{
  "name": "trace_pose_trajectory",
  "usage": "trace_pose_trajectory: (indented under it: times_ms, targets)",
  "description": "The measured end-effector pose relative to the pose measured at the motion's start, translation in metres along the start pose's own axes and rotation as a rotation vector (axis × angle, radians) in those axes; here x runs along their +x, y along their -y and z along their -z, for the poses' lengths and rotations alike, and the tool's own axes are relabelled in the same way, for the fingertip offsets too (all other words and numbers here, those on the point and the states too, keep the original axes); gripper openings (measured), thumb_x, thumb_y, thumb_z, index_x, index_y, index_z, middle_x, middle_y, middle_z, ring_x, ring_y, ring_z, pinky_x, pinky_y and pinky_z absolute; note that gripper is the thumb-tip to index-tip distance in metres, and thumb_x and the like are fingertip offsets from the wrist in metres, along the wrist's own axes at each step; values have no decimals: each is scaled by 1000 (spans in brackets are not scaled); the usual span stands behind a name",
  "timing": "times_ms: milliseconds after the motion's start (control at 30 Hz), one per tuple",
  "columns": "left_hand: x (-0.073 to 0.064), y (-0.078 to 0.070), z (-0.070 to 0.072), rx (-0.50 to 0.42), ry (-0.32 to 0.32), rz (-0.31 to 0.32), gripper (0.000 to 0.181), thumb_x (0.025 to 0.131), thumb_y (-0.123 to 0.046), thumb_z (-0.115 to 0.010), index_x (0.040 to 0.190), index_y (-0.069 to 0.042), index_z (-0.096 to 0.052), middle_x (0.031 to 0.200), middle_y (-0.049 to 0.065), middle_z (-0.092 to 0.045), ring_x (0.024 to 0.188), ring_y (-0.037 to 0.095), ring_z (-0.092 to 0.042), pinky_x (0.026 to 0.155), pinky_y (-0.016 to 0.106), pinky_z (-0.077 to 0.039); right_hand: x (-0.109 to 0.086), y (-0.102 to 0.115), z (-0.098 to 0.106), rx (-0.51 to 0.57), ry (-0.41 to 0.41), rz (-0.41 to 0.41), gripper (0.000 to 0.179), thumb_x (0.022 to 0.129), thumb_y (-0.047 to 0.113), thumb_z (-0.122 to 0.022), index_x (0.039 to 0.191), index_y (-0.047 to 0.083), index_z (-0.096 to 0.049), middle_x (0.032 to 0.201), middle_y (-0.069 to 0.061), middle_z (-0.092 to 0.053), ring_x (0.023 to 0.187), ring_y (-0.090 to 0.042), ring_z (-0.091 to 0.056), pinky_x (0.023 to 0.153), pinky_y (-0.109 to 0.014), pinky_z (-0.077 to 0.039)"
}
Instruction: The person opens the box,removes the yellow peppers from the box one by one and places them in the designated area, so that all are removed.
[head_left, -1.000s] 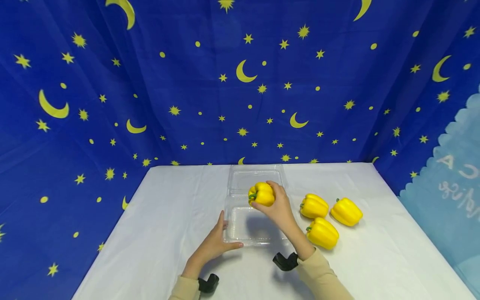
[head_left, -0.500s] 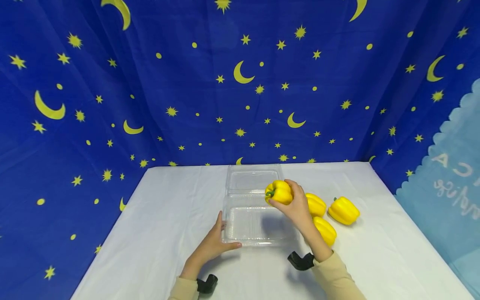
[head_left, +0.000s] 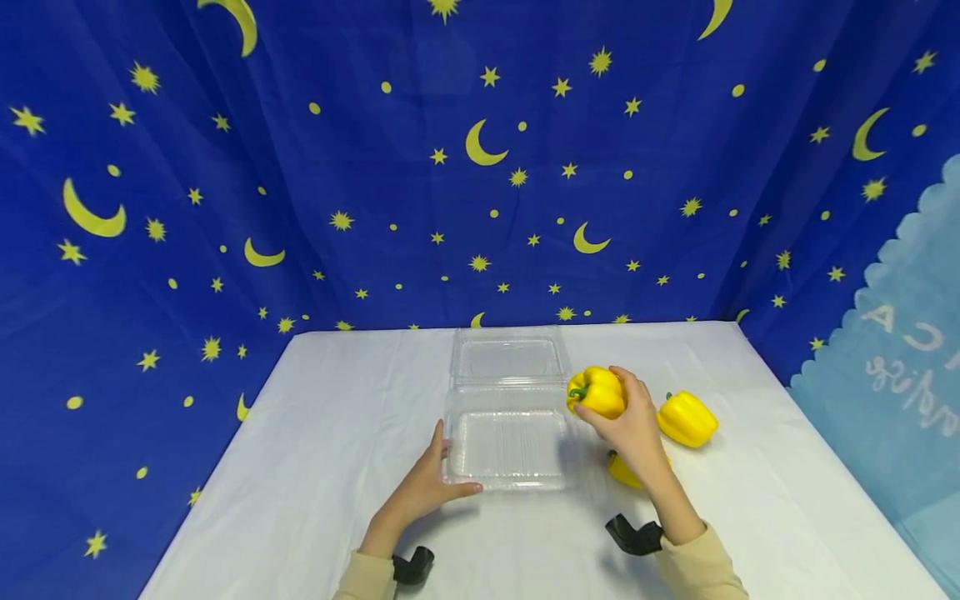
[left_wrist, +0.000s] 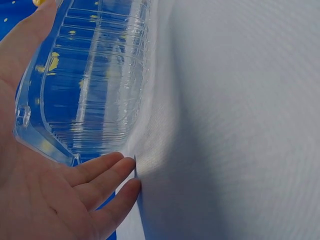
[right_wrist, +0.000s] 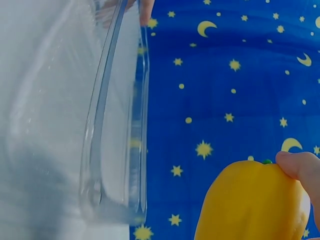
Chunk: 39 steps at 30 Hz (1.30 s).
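My right hand (head_left: 633, 421) holds a yellow bell pepper (head_left: 597, 392) by its sides, raised just right of the clear plastic clamshell container (head_left: 513, 482). In the right wrist view the pepper (right_wrist: 250, 205) fills the lower right, with a thumb pressed near its green stem. The container lies unfolded, lid (head_left: 510, 360) at the back, with nothing in it. At its near left corner rests my left hand (head_left: 427, 483), thumb and fingers spread along the edges. The left wrist view has those fingers straight beside the container wall (left_wrist: 95, 80).
Right of the container, one yellow bell pepper (head_left: 687, 419) lies on the white tablecloth (head_left: 780, 508). Another pepper (head_left: 625, 472) is partly covered by the right forearm. A blue star-and-moon curtain (head_left: 405, 167) hangs behind, and a light blue banner (head_left: 907, 358) at the right.
My right hand has carried the pepper rightward, from over the container to beside it, now covering one of the peppers on the table. My left hand stays at the corner.
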<state>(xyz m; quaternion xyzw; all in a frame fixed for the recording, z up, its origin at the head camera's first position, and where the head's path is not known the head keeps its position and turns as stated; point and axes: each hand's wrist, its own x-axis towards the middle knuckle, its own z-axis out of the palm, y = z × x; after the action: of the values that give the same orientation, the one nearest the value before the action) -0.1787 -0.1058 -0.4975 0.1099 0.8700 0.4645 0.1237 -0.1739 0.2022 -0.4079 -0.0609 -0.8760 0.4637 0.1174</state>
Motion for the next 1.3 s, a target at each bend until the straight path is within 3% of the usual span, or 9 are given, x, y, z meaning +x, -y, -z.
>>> trace_pose_trajectory:
  times_ms: [700, 1300]
  targets:
    - [-1, -2, 1, -3, -7, 5, 128, 69, -44, -82, 152, -2, 5, 151, 25, -32, 137, 44, -34, 111, 61, -29, -10, -36, 42, -61, -69, -85, 84, 81, 33, -74, 145, 1, -30, 148, -26, -33, 136, -43, -32, 111, -62, -28]
    - [0, -3, -1, -9, -3, -2, 128, 69, -43, -82, 152, 0, 5, 150, 27, -31, 138, 46, -32, 112, 62, -28, -23, -74, 71, -62, -164, -200, 88, 81, 32, -75, 145, -4, -28, 144, -34, -32, 131, -48, -32, 107, -65, -29]
